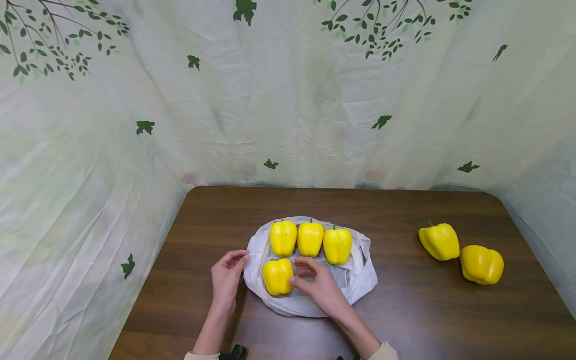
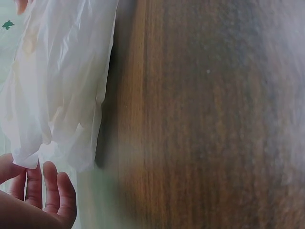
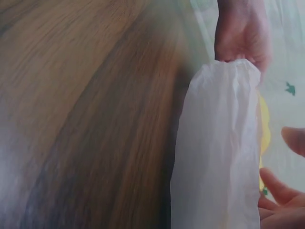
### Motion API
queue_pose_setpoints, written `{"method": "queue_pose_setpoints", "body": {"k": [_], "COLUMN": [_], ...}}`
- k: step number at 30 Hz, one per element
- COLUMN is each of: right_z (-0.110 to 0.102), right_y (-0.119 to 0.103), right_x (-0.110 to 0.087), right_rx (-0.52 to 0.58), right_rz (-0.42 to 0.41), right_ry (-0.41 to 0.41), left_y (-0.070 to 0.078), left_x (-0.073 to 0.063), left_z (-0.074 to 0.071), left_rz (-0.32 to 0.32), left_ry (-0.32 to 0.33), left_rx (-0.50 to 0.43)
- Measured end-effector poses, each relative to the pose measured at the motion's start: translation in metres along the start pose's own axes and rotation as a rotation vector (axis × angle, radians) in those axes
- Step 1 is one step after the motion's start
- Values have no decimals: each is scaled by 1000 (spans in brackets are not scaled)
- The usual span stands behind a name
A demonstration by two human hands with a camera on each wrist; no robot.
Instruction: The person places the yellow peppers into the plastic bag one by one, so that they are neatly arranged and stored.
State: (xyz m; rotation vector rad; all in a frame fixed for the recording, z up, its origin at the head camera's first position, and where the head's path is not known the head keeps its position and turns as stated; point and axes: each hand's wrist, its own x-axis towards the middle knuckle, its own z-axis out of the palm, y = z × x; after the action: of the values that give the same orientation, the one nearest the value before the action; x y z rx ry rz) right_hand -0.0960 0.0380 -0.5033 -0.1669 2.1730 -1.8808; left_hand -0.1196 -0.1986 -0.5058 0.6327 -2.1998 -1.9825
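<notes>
A white plastic bag (image 1: 306,309) lies spread on the table with its mouth facing up. Three yellow bell peppers (image 1: 310,240) stand in a row at its far side. A nearer yellow bell pepper (image 1: 277,277) sits at the bag's left front. My left hand (image 1: 226,280) pinches the bag's left rim between thumb and fingers, as the left wrist view also shows. Over the bag, just right of the nearer pepper, is my right hand (image 1: 323,289), thumb and fingers spread apart. Its thumb tip is close to that pepper; whether they touch I cannot tell.
On the right of the brown wooden table (image 1: 405,320) lie two more bell peppers, one tilted (image 1: 440,242) and one on its side (image 1: 482,266). A pale curtain (image 1: 306,110) with leaf prints hangs behind the table and along both sides.
</notes>
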Motion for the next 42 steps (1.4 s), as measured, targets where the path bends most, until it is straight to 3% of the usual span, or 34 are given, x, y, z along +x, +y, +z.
{"method": "queue_pose_setpoints", "body": {"k": [4, 11, 21, 33, 42], "right_z": [-8, -24, -47, -60, -68], "right_y": [-3, -8, -8, -7, -2], "right_x": [-5, -15, -23, -31, -36], "right_rx": [26, -34, 14, 16, 29], "right_rz": [-24, -9, -42, -53, -107], "right_ry": [-21, -15, 29, 73, 101], "left_y": [0, 0, -2, -4, -2], "left_x": [0, 1, 1, 2, 2], "left_z": [0, 0, 0, 0, -1], "left_rz": [-3, -3, -3, 10, 3], "left_ry": [4, 7, 11, 21, 12], "left_rx": [-4, 0, 8, -10, -10]}}
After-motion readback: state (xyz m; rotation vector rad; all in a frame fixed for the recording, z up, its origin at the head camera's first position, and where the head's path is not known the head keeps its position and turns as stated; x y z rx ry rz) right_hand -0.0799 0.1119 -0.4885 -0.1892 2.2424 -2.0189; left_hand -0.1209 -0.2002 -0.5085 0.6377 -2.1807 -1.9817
